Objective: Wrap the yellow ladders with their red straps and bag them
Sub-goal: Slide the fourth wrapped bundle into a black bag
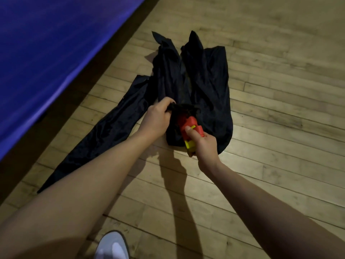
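Note:
A yellow ladder bundle [190,144] wrapped in its red strap [191,124] sits at the mouth of a black bag [209,86] lying on the wooden floor. My right hand [204,144] grips the bundle from the near side, thumb on the red strap. The bundle's far end pokes into the bag opening. My left hand [158,118] pinches the bag's gathered rim on the left side of the opening. More black fabric [104,135] stretches away to the lower left; whether it is a second bag is unclear.
A large blue mat [46,53] runs along the left, its dark edge next to the fabric. Wooden floorboards [280,128] spread to the right and toward me. A white shoe [112,245] shows at the bottom edge.

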`<state>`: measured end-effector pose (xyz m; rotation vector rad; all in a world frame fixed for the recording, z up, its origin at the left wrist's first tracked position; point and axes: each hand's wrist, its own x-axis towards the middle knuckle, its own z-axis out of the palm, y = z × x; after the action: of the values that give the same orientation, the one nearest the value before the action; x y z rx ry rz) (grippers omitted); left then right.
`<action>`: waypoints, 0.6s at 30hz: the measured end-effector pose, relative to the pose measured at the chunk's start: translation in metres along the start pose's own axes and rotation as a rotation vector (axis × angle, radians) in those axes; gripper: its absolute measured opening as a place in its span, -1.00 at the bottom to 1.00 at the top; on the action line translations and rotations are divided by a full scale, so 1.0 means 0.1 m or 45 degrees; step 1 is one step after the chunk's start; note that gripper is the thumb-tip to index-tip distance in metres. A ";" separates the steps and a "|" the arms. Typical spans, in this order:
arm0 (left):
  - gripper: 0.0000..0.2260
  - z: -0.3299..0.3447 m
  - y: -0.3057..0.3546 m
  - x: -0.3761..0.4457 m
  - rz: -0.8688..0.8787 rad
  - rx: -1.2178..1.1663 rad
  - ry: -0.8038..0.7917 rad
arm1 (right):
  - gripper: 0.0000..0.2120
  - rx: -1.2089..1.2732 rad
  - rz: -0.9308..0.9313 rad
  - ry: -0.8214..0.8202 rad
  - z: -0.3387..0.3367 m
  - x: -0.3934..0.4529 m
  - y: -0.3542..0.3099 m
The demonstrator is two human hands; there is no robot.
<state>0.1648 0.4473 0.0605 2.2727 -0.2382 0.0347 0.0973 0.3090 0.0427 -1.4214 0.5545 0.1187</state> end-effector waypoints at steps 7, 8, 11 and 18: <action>-0.84 0.08 0.66 0.34 0.050 -0.207 0.162 | -0.74 -0.083 -0.245 0.127 -0.17 0.03 -0.28; -0.84 0.11 0.76 0.35 0.105 -0.222 0.125 | -0.74 -0.110 -0.267 0.141 -0.20 0.03 -0.30; -0.81 0.21 0.96 0.33 0.283 -0.146 -0.010 | -0.77 -0.187 -0.287 0.208 -0.31 0.06 -0.34; -0.75 0.48 0.90 0.07 0.259 -0.027 -0.088 | -0.85 -0.297 -0.262 0.404 -0.61 0.21 -0.33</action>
<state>0.1527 0.3527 0.0976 2.2232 -0.5030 0.0599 0.1112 0.2399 0.0603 -1.7308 0.6652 -0.2168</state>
